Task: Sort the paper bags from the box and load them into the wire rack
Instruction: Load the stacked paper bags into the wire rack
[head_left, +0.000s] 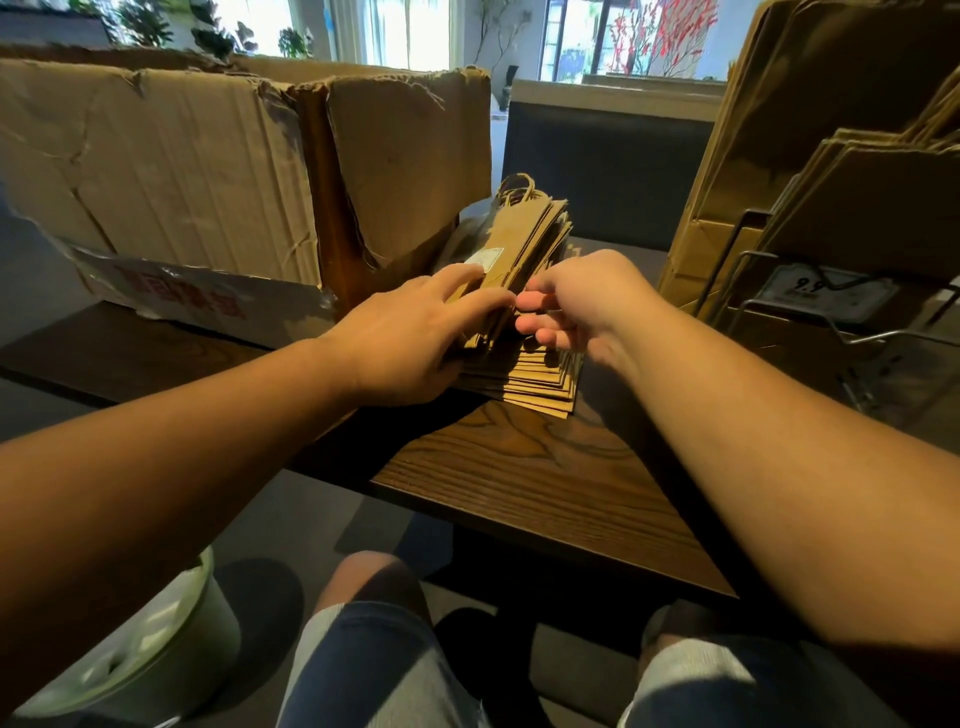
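The dark wood-grain tabletop (524, 483) carried a stack of flat brown paper bags with twisted handles (524, 249), lying between the two hands. The left hand (410, 338) rested on the stack's left side, fingers straight and spread over the top bags. The right hand (576, 301) had its fingers curled at the stack's right edge; whether its grip held a bag could not be told. Beyond stood a torn brown cardboard box (208, 171) to the left. The grey wire rack (810, 306), to the right, held larger bags upright.
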